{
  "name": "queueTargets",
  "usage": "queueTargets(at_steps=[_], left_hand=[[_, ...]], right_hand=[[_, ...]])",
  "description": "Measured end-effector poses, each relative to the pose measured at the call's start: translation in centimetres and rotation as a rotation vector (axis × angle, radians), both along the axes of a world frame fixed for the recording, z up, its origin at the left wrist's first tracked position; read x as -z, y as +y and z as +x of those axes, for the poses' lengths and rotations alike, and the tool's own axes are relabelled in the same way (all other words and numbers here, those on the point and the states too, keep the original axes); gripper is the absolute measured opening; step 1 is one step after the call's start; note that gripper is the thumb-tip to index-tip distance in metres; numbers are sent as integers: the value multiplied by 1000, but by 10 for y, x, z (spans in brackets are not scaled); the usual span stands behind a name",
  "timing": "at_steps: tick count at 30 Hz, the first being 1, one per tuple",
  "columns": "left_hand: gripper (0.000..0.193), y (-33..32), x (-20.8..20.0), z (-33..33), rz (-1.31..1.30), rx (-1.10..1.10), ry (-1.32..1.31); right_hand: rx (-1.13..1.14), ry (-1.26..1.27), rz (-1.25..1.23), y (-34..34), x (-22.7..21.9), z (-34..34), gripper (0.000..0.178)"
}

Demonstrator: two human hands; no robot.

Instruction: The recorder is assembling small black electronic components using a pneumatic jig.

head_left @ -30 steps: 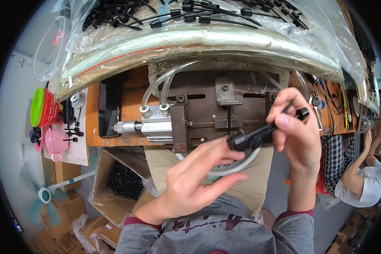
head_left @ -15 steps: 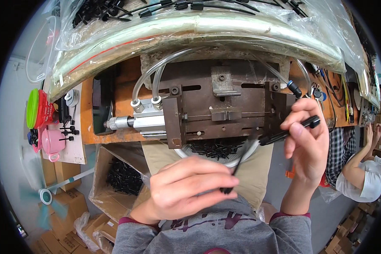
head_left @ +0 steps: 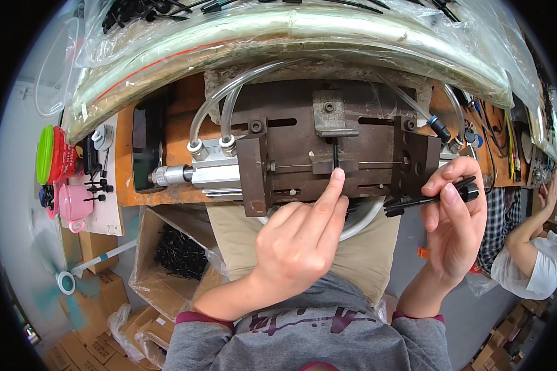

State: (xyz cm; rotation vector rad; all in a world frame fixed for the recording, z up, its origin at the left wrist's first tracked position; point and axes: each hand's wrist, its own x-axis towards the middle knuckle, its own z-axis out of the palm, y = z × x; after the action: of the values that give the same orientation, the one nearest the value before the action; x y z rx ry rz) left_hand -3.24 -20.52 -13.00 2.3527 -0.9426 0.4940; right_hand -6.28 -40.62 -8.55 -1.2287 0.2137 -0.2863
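here, left hand [head_left: 298,240] touches black rod [head_left: 335,154]; right hand [head_left: 457,216] holds black parts [head_left: 406,204].

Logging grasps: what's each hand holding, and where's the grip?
Right hand: black stemmed parts, thumb-and-finger grip right of their middle. Left hand: no hold visible; index fingertip at the near end of a black rod.

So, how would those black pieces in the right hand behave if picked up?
The black pieces are probably light, since the right hand pinches more than one at once. They look fairly stiff, jutting out without visible sag.
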Motion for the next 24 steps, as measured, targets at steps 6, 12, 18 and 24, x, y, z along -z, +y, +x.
queueTargets(at_steps=[6, 12, 18, 24], left_hand=[[29, 1, -1, 2, 2, 12, 50], [29, 2, -3, 2, 21, 11, 71], [32, 4, -2, 3, 19, 20, 89], [39, 10, -22, 0, -518, 238, 463]], right_hand=[[5, -14, 6, 1, 0, -1, 22], [-2, -14, 22, 5, 0, -1, 21], [-105, -22, 151, 6, 1, -2, 19], [-207, 56, 279, 17, 6, -3, 16]])
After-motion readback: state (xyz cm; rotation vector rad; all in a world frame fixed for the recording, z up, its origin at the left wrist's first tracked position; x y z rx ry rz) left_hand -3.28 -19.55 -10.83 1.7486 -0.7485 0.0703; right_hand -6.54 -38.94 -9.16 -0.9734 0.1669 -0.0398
